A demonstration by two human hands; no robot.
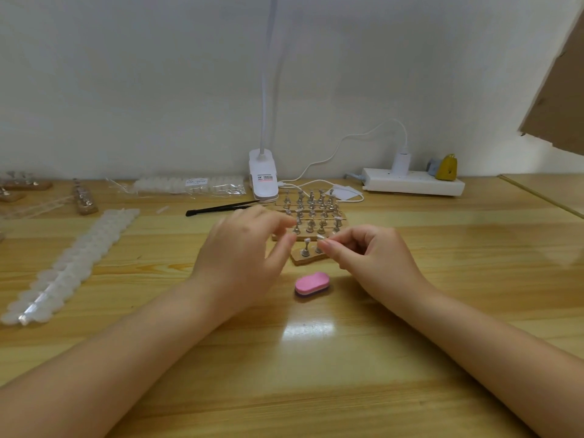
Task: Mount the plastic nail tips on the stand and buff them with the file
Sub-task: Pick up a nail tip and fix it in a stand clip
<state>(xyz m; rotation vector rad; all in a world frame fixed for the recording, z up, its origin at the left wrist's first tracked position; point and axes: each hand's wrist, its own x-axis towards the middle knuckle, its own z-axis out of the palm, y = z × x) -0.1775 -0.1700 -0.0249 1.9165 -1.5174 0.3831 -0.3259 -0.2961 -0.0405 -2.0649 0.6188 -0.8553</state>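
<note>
at the desk, the right hand pinches a nail tip over the small stand while the left hand hovers loosely spread; a slip could drop it beside the pink file.

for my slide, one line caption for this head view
Right hand pinches a nail tip above a small wooden stand, left hand beside it, pink file lying unused.
</note>
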